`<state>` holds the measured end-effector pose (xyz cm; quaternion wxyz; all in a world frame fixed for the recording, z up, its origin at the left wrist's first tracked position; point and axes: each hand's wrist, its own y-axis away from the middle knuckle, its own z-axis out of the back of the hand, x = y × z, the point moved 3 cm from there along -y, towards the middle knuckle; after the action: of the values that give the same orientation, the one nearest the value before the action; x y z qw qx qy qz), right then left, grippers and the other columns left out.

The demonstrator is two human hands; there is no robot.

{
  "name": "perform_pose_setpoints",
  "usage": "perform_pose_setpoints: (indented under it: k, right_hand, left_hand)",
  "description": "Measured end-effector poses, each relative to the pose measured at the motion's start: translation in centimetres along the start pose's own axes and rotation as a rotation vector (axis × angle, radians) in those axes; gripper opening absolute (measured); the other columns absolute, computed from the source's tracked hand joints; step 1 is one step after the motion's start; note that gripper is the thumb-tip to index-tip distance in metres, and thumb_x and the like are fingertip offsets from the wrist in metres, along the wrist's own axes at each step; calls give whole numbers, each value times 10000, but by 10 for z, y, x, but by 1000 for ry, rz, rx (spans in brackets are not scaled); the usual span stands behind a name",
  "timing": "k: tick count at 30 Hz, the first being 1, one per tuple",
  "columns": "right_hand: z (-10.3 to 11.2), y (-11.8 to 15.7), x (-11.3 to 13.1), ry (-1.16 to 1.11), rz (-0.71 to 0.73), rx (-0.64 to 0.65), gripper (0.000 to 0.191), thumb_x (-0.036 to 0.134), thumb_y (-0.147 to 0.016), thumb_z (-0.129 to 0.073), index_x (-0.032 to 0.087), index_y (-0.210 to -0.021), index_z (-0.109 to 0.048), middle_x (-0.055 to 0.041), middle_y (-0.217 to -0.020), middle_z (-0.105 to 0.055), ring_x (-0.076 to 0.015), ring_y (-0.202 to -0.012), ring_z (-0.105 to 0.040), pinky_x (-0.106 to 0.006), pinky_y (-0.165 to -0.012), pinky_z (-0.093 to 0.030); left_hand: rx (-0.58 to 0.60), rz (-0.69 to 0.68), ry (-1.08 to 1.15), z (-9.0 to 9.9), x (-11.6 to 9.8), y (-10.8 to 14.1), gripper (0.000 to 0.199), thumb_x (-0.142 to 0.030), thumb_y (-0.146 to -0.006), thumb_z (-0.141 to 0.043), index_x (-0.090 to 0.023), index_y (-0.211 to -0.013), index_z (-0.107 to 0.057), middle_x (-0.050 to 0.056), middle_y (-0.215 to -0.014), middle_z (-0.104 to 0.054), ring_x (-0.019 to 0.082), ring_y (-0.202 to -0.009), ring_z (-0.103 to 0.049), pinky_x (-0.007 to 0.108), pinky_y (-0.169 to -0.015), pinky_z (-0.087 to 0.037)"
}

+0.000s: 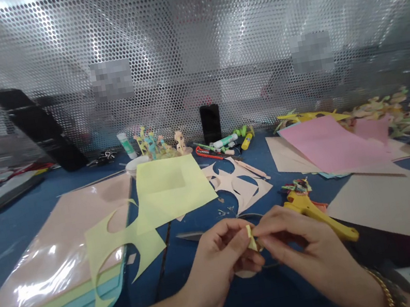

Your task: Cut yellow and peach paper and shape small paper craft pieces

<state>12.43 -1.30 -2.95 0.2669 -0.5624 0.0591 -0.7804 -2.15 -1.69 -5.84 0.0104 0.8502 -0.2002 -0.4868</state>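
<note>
A small folded or curled strip of pale yellow paper (250,238) is pinched in front of me. My left hand (220,256) grips it between thumb and fingers. From the other side, the thumb and index fingertips of my right hand (306,239) close on its right edge. Something pale shows beneath the left fingers, too hidden to name. Behind my hands lie scissors, with one blade (189,236) showing at the left and the handles mostly covered. A yellow tool with a curved handle (320,215) rests just beyond my right hand.
Yellow paper (174,192) and a cut-out yellow sheet (125,240) overlap a clear-wrapped paper pack (52,242). Pale scraps (235,182) lie centrally. Pink paper (339,146) tops sheets at right. Glue sticks (225,141), a red cutter (208,153) and a phone (211,122) stand or lie near the perforated panel.
</note>
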Motion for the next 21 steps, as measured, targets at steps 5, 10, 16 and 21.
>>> perform_pose_setpoints:
  k: [5,10,16,21]
  right_hand:
    - [2,1,-1,24,37,0,219,147,-878,-546,301,-963,-677,10,-810,-603,-114,-724,-588,-210,-609,-480]
    - [2,0,0,67,-14,-3,183,181,-881,-559,313,-957,-660,27,-811,-607,-100,-718,-592,-189,-605,-477]
    - [4,1,-4,42,-106,-84,105,233,-858,-583,288,-918,-649,38,-750,-588,-89,-613,-558,-174,-531,-470]
    - [4,5,-8,-145,-259,-77,154,369,-871,-564,229,-896,-622,21,-708,-570,-98,-561,-528,-191,-475,-459]
  left_hand:
    - [52,128,197,-5,2,2,39,-124,-786,-642,-101,-755,-651,-3,-611,-581,45,-484,-529,142,-474,-502]
    - [42,237,255,-7,2,3,67,-69,-791,-592,-82,-810,-655,6,-629,-560,28,-451,-501,116,-437,-470]
    - [13,178,217,-5,1,4,86,-93,-793,-611,-72,-862,-657,-1,-614,-560,21,-439,-499,121,-466,-456]
    - [-30,-2,12,-1,-3,2,182,-242,-758,-730,-135,-836,-605,-19,-596,-613,57,-484,-560,156,-498,-468]
